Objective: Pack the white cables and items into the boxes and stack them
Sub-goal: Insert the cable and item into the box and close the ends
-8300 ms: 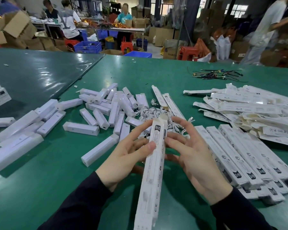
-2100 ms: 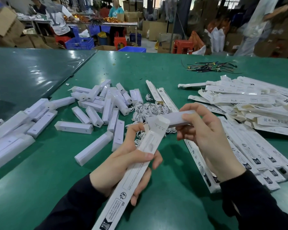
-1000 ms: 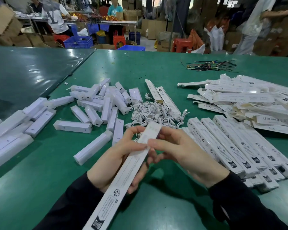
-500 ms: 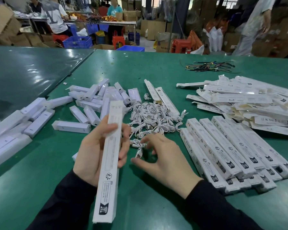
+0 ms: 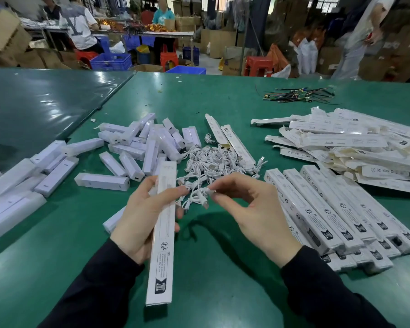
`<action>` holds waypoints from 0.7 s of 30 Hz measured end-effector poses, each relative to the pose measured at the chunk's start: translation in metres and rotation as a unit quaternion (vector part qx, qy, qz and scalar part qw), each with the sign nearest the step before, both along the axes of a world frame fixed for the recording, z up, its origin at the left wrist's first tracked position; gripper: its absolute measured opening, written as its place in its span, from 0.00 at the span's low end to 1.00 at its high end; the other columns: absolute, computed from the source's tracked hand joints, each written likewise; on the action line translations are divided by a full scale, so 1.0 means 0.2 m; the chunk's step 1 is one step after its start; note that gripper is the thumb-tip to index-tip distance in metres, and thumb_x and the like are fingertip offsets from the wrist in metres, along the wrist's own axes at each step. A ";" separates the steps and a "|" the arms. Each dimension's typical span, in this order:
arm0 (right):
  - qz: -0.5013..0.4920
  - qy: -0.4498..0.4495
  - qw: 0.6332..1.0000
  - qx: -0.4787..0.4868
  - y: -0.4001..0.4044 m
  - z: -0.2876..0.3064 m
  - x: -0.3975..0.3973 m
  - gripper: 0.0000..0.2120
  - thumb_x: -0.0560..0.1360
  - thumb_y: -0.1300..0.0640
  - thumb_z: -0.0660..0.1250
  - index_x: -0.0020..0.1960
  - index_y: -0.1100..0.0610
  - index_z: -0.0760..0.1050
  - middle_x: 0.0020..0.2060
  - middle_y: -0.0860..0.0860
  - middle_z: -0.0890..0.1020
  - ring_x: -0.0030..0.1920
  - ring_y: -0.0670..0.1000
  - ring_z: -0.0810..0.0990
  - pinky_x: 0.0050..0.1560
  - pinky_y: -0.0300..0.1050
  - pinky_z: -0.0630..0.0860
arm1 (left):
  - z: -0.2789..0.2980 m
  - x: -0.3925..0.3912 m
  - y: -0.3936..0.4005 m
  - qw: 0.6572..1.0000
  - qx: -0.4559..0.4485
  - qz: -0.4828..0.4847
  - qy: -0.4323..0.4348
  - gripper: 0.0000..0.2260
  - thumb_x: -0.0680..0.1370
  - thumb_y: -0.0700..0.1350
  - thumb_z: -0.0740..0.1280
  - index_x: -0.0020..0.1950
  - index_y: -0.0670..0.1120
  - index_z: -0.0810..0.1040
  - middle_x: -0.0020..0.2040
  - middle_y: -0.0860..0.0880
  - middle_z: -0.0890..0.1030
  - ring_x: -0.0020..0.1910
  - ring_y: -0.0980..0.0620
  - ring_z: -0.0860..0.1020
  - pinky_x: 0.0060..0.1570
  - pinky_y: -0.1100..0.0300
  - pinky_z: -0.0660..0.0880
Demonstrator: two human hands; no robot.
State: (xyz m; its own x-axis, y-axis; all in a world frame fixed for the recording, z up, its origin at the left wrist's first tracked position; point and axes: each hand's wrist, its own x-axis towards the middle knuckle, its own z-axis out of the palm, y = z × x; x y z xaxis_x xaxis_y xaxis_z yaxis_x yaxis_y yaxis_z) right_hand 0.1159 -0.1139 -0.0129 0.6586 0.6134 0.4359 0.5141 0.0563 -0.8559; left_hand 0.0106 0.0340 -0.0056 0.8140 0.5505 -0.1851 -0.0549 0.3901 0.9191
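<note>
Head view, counts: you are working with one long white box (image 5: 162, 235) in hand, one tangled heap of white cables (image 5: 219, 162) and a row of about five packed boxes (image 5: 336, 209) on the green table (image 5: 223, 280).
Left hand (image 5: 143, 218): you are gripping the long box, fingers curled round it, near end tilting toward you.
Right hand (image 5: 253, 209): you are pinching one white cable (image 5: 198, 196) at the heap's near edge.

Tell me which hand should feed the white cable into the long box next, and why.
Right. The right hand already pinches a white cable at the near edge of the cable pile, while the left hand grips the long box, so it likely just steadies it.
</note>
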 end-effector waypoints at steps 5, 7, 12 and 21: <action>0.015 -0.063 0.998 -0.018 -0.01 0.02 -0.02 0.11 0.71 0.67 0.73 0.44 0.51 0.85 0.41 0.43 0.86 0.45 0.45 0.84 0.50 0.40 0.78 | -0.01 -0.01 -0.02 0.997 0.024 -0.069 0.034 0.28 0.59 0.44 0.76 0.58 0.42 0.76 0.36 0.46 0.83 0.23 0.54 0.76 0.18 0.65 0.71; 0.013 -0.065 0.998 -0.012 -0.01 0.02 -0.03 0.10 0.71 0.68 0.72 0.45 0.53 0.85 0.41 0.44 0.86 0.45 0.45 0.84 0.49 0.40 0.79 | -0.01 -0.01 -0.02 0.997 0.017 -0.066 0.037 0.30 0.57 0.43 0.77 0.58 0.42 0.76 0.36 0.47 0.83 0.24 0.54 0.76 0.18 0.64 0.71; 0.008 -0.092 0.996 -0.001 0.00 0.02 -0.09 0.11 0.68 0.53 0.76 0.50 0.55 0.84 0.48 0.45 0.84 0.51 0.45 0.82 0.47 0.38 0.78 | -0.02 0.01 -0.02 0.999 -0.023 -0.026 0.013 0.33 0.55 0.42 0.77 0.59 0.39 0.76 0.35 0.46 0.83 0.24 0.53 0.78 0.19 0.64 0.73; -0.028 -0.052 0.998 0.001 0.02 -0.01 -0.11 0.12 0.67 0.59 0.79 0.50 0.56 0.85 0.45 0.47 0.84 0.46 0.46 0.82 0.47 0.40 0.79 | -0.03 0.01 -0.03 0.999 -0.038 -0.012 -0.003 0.32 0.56 0.44 0.77 0.58 0.40 0.74 0.33 0.47 0.80 0.23 0.54 0.74 0.18 0.66 0.70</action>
State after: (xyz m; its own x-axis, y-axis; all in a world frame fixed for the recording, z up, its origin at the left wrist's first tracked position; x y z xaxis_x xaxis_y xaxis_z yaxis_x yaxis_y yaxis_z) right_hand 0.0943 -0.1091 -0.0140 0.6427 0.5761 0.5051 0.6028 0.0266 -0.7974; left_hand 0.0131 0.0277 -0.0120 0.8277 0.5158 -0.2210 -0.0496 0.4595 0.8868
